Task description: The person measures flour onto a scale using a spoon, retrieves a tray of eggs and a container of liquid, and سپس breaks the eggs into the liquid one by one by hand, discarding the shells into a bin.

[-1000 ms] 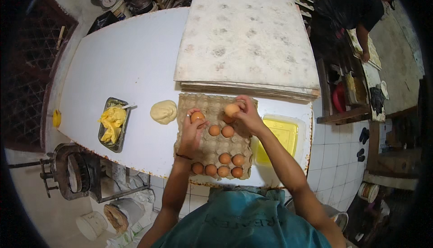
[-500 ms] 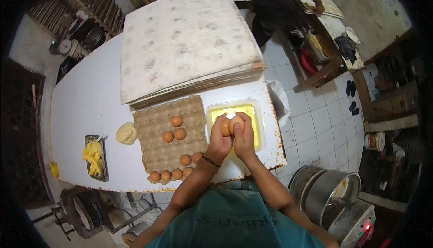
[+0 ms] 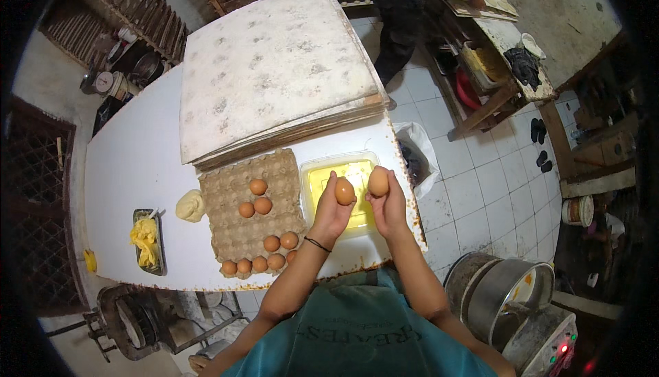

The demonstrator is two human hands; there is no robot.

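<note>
My left hand (image 3: 331,216) is closed around a brown egg (image 3: 344,191), its palm turned inward. A second, paler brown egg (image 3: 378,181) is gripped in my right hand (image 3: 392,212). A small gap separates the two eggs, and whether either shell is cracked cannot be made out. Both hands are above a clear plastic tub (image 3: 304,188) that holds yellow liquid (image 3: 357,216), probably beaten or raw egg. Left of the tub lies a cardboard egg tray (image 3: 225,231) with several brown eggs (image 3: 262,205) in its cups, some grouped in the middle and others along the near edge.
Behind the tray, a stack of large floured boards (image 3: 274,68) covers much of the white table (image 3: 123,171). A dough ball (image 3: 190,205) and a dish of yellow paste (image 3: 144,236) lie left. A metal mixer (image 3: 508,298) stands right; a co-worker (image 3: 398,20) works beyond.
The two eggs, held against each other before, are now apart. My right hand has moved rightward with its egg. The view has shifted slightly, and the co-worker's legs show more.
</note>
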